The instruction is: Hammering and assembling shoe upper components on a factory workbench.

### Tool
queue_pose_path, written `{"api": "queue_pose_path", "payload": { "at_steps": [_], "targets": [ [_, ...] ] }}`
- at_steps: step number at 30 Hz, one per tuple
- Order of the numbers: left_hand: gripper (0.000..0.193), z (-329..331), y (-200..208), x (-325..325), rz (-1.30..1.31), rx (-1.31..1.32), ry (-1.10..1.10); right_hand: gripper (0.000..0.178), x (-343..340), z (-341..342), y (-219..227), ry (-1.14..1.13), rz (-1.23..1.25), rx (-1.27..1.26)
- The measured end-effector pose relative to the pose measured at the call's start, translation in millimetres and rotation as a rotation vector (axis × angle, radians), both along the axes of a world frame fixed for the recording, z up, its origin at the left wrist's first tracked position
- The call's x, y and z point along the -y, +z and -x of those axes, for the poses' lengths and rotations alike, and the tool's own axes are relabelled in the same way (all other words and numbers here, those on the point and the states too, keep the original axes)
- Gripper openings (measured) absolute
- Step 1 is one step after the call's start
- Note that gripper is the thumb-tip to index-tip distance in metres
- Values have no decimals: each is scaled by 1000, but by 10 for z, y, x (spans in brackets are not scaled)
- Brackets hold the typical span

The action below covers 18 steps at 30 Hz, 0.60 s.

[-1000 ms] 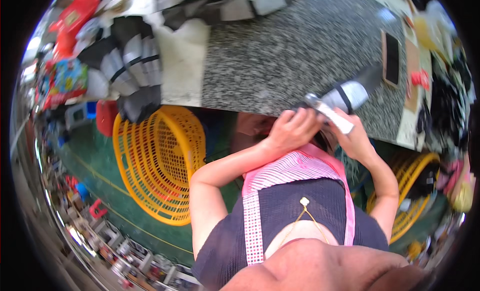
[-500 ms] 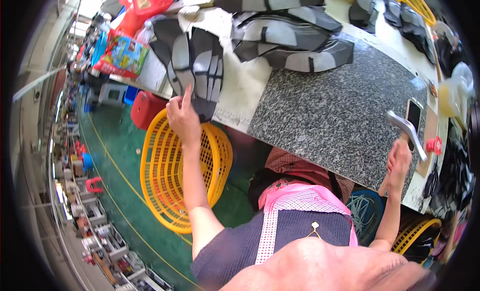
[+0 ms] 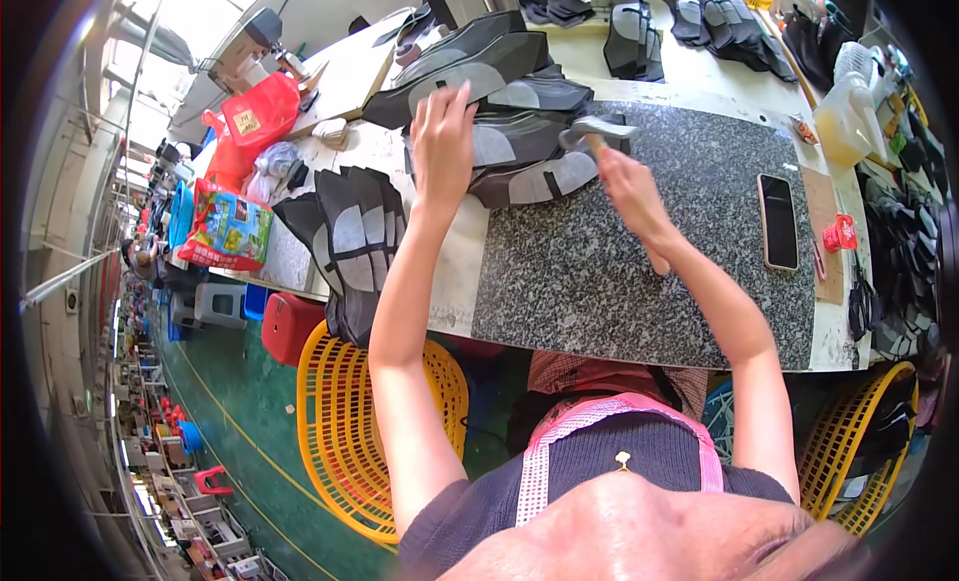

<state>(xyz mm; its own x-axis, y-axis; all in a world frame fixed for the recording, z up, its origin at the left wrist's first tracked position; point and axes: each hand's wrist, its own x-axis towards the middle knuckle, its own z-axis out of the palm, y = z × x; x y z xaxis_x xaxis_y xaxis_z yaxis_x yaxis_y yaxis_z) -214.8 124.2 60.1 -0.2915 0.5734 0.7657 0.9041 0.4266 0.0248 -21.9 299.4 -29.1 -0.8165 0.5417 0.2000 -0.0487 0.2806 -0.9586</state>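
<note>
My right hand (image 3: pixel 629 193) is closed around the wooden handle of a hammer (image 3: pixel 605 131). Its metal head is raised over the right end of a pile of flat black-and-grey shoe uppers (image 3: pixel 549 181). Fingers stretched and slightly apart, my left hand (image 3: pixel 442 146) reaches to a long upper (image 3: pixel 470 78) at the pile's far left. Its fingertips lie at the grey patch; whether they press on it I cannot tell. Left of that forearm, another overlapping stack of uppers (image 3: pixel 350 231) extends to the table's front edge.
A speckled stone slab (image 3: pixel 639 271) covers the table's middle; a phone (image 3: pixel 778 223) lies at its right. Yellow baskets (image 3: pixel 335 431) stand below the table on both sides. Red bags (image 3: pixel 262 116) sit at left, a plastic jug (image 3: pixel 849 116) at right. More uppers (image 3: pixel 634 36) lie at the back.
My left hand has left the left stack and moved forward and right to the pile. My right hand has brought the hammer leftward and forward across the slab. The view has shifted too.
</note>
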Motion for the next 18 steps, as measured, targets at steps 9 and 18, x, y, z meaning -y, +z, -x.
{"api": "queue_pose_path", "payload": {
  "at_steps": [9,18],
  "targets": [
    [36,590,334,-261,-43,305,95,56,120,216,-53,60,-119,53],
    [26,-1435,799,535,315,686,-10,50,59,-115,67,42,-31,-60]
  ]
}}
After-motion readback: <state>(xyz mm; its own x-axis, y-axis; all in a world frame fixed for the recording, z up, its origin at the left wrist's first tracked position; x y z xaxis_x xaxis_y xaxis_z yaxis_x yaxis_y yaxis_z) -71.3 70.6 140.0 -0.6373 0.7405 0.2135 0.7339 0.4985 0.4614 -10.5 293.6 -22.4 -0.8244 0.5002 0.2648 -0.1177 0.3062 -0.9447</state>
